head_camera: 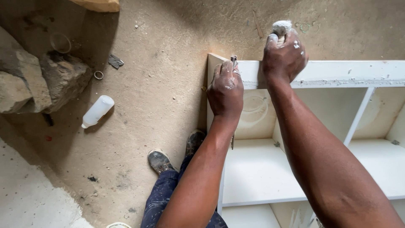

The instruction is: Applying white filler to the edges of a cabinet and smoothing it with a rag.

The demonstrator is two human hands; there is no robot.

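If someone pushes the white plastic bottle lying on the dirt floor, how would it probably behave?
The white plastic bottle lies on its side and looks round, so it would probably roll rather than slide. It looks thin-walled and small, so likely light, though whether it holds anything cannot be seen. The dusty floor may slow it quickly.

Soft, even daylight; sharp focus; dim upper-left shadow.

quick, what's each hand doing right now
Left hand: closed on a thin metal tool at the white wooden cabinet's top edge.
Right hand: closed on a whitish, dusty lump.
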